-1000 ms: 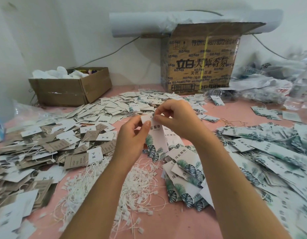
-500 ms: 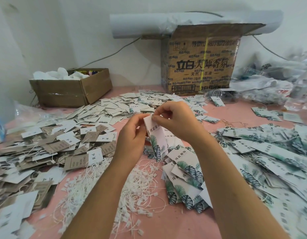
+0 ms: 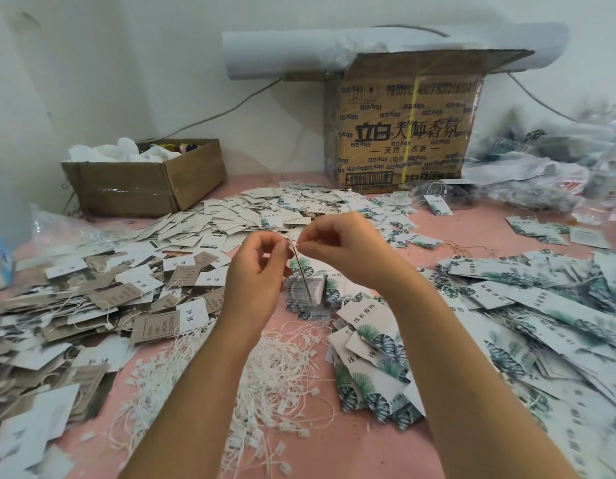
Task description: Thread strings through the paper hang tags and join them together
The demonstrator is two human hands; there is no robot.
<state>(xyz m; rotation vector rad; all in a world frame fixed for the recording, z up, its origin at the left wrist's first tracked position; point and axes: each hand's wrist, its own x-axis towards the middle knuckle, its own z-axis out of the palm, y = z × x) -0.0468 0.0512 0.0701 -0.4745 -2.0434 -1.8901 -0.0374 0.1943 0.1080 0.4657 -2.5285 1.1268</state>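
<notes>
Left hand (image 3: 256,271), right hand (image 3: 344,250) pinching hang tag (image 3: 302,271), pink table (image 3: 334,451), white wall (image 3: 127,63)

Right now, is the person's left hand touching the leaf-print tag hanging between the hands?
Touching. The head view shows the left hand pinching the top of the leaf-print hang tag, which hangs edge-on below it; the right hand pinches there too.

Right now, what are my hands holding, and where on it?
Left hand and right hand both pinch one hang tag by its top end; it hangs edge-on between them.
</notes>
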